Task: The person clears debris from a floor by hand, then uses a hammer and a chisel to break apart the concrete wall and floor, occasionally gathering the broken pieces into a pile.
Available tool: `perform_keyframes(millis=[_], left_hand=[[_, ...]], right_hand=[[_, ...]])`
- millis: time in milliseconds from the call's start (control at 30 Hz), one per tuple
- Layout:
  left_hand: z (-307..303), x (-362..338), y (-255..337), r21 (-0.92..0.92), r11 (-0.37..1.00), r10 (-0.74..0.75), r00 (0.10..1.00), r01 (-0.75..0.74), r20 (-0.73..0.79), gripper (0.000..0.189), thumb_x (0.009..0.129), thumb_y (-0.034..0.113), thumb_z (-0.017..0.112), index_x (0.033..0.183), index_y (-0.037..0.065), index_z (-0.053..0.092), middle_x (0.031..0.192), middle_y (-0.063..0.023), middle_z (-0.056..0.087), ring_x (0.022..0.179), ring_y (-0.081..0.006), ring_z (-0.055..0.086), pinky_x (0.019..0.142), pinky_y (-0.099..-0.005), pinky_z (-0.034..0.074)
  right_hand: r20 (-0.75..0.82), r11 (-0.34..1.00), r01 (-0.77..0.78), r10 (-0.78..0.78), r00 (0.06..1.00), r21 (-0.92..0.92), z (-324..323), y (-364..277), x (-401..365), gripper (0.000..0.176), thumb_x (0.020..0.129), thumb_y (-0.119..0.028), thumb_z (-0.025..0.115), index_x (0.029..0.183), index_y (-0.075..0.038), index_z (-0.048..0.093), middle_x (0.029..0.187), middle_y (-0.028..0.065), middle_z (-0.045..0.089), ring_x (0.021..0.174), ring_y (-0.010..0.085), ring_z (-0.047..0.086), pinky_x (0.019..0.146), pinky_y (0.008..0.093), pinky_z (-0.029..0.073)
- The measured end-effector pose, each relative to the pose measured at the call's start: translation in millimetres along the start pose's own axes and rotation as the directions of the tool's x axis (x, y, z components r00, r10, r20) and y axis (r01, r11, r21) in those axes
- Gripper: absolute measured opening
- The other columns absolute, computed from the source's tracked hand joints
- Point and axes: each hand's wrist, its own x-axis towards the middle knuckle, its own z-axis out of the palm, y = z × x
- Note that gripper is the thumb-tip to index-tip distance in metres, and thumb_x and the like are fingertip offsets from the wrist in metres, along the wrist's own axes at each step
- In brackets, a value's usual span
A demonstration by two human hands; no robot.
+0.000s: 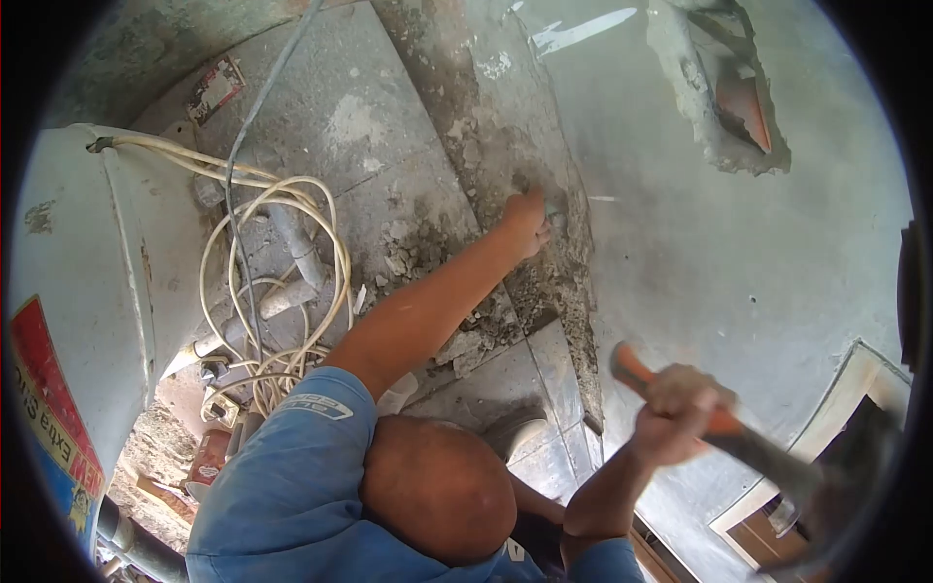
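My left hand (528, 223) is closed low against the wall, at the broken strip where wall meets floor. What its fingers grip is mostly hidden; a small pale-blue bit shows beside them. Raised at the lower right, my right hand (680, 413) is wrapped round the orange and black handle of a hammer (768, 464). The hammer's dark head is blurred near the right edge of view. Around my left hand lie crumbled mortar and rubble (413, 248) along the rough channel (573, 321). My bent knee (437, 491) shows below, between my arms.
Coiled cream cable (335, 233) lies over grey pipe pieces (292, 243) at left, beside a large pale container (73, 223) with a coloured label. A grey cord (262, 92) hangs across. The green-grey wall (700, 262) has a broken hole (743, 107) and a framed opening (846, 418).
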Motion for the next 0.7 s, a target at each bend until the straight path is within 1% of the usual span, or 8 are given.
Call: perform_keyframes(millis=[133, 200, 233, 400, 467, 600, 667, 700], left_hand=[[-3.9, 8.5, 0.8, -0.041, 0.999, -0.014, 1.000, 0.014, -0.017, 0.026, 0.092, 0.027, 0.044, 0.076, 0.009, 0.039, 0.056, -0.0026, 0.036, 0.041, -0.0149, 0.030, 0.042, -0.0315, 0.023], [-2.8, 6.5, -1.3, -0.015, 1.000, 0.011, 1.000, -0.011, -0.025, 0.025, 0.092, 0.027, 0.045, 0.077, 0.009, 0.040, 0.055, -0.0029, 0.036, 0.041, -0.0148, 0.031, 0.042, -0.0313, 0.023], [-2.2, 4.7, -3.1, -0.012, 1.000, 0.020, 1.000, -0.020, -0.011, 0.025, 0.092, 0.027, 0.045, 0.077, 0.009, 0.040, 0.055, -0.0029, 0.036, 0.041, -0.0148, 0.031, 0.042, -0.0313, 0.023], [-4.7, 5.1, -1.3, -0.010, 1.000, -0.004, 1.000, 0.004, -0.029, 0.024, 0.093, 0.026, 0.045, 0.076, 0.009, 0.041, 0.055, -0.0026, 0.036, 0.040, -0.0145, 0.031, 0.041, -0.0316, 0.023], [-9.7, 8.7, -4.4, -0.020, 1.000, -0.006, 1.000, 0.006, -0.012, 0.024, 0.093, 0.026, 0.045, 0.076, 0.009, 0.041, 0.055, -0.0025, 0.036, 0.040, -0.0142, 0.031, 0.041, -0.0311, 0.022], [-5.6, 6.2, -0.8, -0.031, 0.999, 0.007, 1.000, -0.006, 0.009, 0.024, 0.093, 0.025, 0.043, 0.076, 0.009, 0.042, 0.056, -0.0019, 0.037, 0.039, -0.0139, 0.030, 0.040, -0.0301, 0.021], [-12.2, 16.2, -4.3, -0.043, 0.999, 0.008, 0.999, -0.007, 0.034, 0.024, 0.093, 0.025, 0.043, 0.076, 0.009, 0.042, 0.056, -0.0019, 0.036, 0.039, -0.0141, 0.029, 0.040, -0.0300, 0.021], [-9.9, 19.5, -4.9, -0.049, 0.999, 0.012, 0.998, -0.009, 0.061, 0.024, 0.093, 0.025, 0.043, 0.076, 0.008, 0.041, 0.056, -0.0018, 0.036, 0.039, -0.0142, 0.029, 0.040, -0.0299, 0.021]], right_hand=[[0.087, 0.970, 0.163, -0.181, 0.980, 0.181, 8.1, 28.4, -15.0, 0.042, 0.097, -0.027, 0.037, 0.058, -0.012, 0.033, 0.053, -0.0025, 0.034, 0.045, 0.0098, 0.032, 0.045, 0.0286, 0.030], [0.035, 0.721, -0.403, 0.508, 0.861, -0.564, -20.4, 133.7, -100.7, 0.031, 0.088, -0.025, 0.051, 0.064, -0.006, 0.046, 0.056, 0.0062, 0.046, 0.051, 0.0173, 0.044, 0.050, 0.0343, 0.035], [-0.095, 0.322, -0.684, 0.863, 0.497, -0.655, -11.7, 148.9, -114.6, 0.023, 0.082, -0.023, 0.059, 0.073, -0.001, 0.055, 0.061, 0.0134, 0.052, 0.058, 0.0213, 0.051, 0.055, 0.0370, 0.041], [-0.275, 0.534, -0.628, 0.596, 0.754, -0.565, -11.2, 84.6, -76.7, 0.026, 0.084, -0.018, 0.059, 0.066, -0.001, 0.052, 0.053, 0.0089, 0.049, 0.046, 0.0205, 0.046, 0.050, 0.0368, 0.040], [-0.090, 0.946, -0.281, 0.269, 0.959, -0.164, 1.7, 22.4, -28.6, 0.026, 0.092, -0.015, 0.047, 0.067, -0.010, 0.041, 0.052, -0.0009, 0.039, 0.045, 0.0072, 0.037, 0.041, 0.0224, 0.031], [0.044, 0.960, 0.137, -0.152, 0.987, 0.245, 2.9, 15.0, -13.9, 0.027, 0.096, -0.019, 0.036, 0.070, -0.012, 0.034, 0.058, -0.0016, 0.038, 0.047, 0.0074, 0.035, 0.047, 0.0259, 0.036], [-0.137, 0.782, -0.060, -0.033, 0.990, -0.620, -26.7, 140.7, -109.0, 0.030, 0.086, -0.015, 0.051, 0.057, -0.010, 0.044, 0.051, 0.0019, 0.046, 0.045, 0.0133, 0.043, 0.044, 0.0288, 0.032], [-0.132, 0.687, -0.439, 0.452, 0.882, -0.579, -13.9, 137.4, -106.4, 0.032, 0.085, -0.015, 0.053, 0.055, -0.010, 0.044, 0.048, 0.0013, 0.044, 0.043, 0.0135, 0.042, 0.043, 0.0295, 0.033]])
